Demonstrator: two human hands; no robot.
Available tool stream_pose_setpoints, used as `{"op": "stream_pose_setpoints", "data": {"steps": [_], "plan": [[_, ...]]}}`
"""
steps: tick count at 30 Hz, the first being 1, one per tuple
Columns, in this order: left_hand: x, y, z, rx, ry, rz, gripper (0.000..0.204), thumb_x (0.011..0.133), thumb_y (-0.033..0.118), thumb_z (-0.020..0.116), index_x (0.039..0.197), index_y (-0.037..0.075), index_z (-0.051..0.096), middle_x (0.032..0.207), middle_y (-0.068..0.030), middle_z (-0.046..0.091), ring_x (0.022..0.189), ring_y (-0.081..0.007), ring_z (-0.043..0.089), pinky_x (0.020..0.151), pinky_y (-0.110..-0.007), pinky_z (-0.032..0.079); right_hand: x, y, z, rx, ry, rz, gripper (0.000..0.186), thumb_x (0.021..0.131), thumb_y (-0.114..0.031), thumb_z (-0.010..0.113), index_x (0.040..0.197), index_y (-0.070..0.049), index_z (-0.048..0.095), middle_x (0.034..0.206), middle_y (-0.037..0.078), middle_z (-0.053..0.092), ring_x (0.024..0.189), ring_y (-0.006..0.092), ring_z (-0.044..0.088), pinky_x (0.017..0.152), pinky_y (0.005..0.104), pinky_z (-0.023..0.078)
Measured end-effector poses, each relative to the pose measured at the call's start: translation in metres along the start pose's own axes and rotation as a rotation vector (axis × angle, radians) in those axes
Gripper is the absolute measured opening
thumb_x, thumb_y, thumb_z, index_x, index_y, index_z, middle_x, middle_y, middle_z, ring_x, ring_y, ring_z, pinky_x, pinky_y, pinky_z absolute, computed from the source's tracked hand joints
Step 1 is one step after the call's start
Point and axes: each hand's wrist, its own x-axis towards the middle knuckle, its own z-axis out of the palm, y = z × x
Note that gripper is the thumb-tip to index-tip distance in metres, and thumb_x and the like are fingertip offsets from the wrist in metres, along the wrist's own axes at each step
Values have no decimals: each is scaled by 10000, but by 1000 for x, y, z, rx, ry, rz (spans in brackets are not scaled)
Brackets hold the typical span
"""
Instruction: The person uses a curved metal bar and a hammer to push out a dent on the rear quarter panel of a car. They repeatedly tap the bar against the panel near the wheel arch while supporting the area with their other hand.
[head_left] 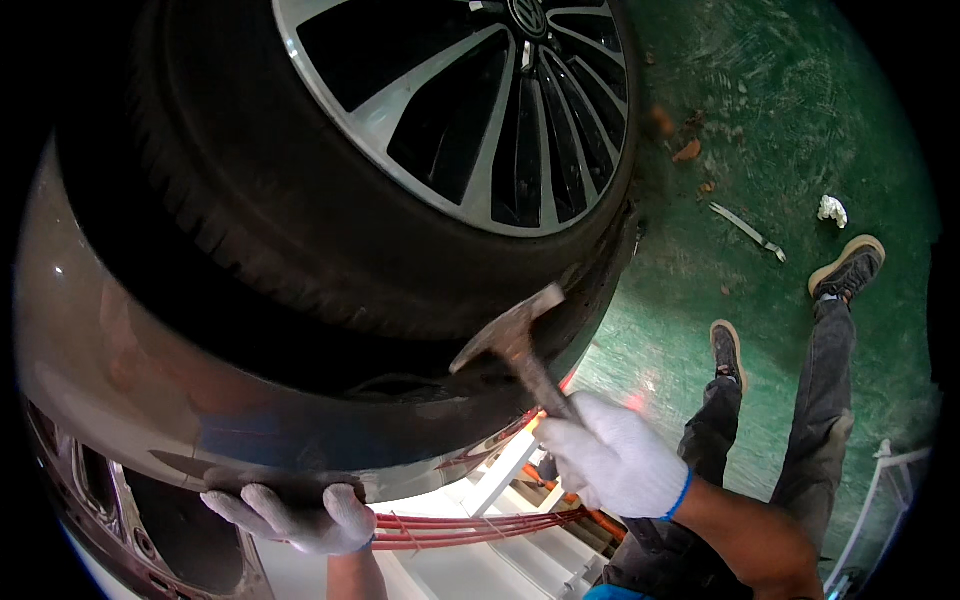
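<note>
My right hand, in a white knit glove with a blue cuff, is wrapped round the handle of a hammer. Its worn, long metal head hangs just in front of the dark wheel arch edge, below the tyre. At the lower left my left hand, gloved the same way, has its fingers and thumb apart against the lower edge of a shiny grey-brown car body panel. A dark patch on the panel lies between those fingertips; whether it is a shadow or a reflection is unclear.
A silver-and-black spoked wheel fills the top. On the green floor lie a thin flat metal tool, crumpled white paper and dry leaves. My shoes stand at right, near a white metal frame. Red bars run below the panel.
</note>
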Motion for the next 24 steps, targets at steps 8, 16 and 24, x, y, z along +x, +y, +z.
{"op": "stream_pose_setpoints", "data": {"steps": [8, 16, 24], "plan": [[-4, -4, -6, -8, -14, 23, 583, 1061, 351, 423, 1618, 192, 360, 1700, -273, 220, 1588, -487, 170, 1225, -679, 331, -5, -39, -13, 333, 234, 48, 264, 1075, -300, 618, 967, -62, 576, 703, -2, 551, 599, 81, 540, 539, 269, 441], [0, 1, -1, -24, 5, -8, 596, 1063, 357, 411, 1628, 172, 368, 1694, -295, 222, 1593, -483, 165, 1237, -679, 300, -3, -25, -16, -47, 66, -56, 311, 1084, -305, 603, 1109, 4, 631, 771, 37, 608, 638, 138, 572, 577, 320, 480], [0, -3, -3, 22, -22, 69, 617, 1064, 334, 424, 1630, 105, 334, 1699, -262, 244, 1597, -482, 140, 1242, -688, 287, 3, -15, -18, -164, -25, 114, 308, 1082, -298, 603, 1071, 9, 627, 720, 61, 582, 606, 167, 578, 585, 362, 505]]}}
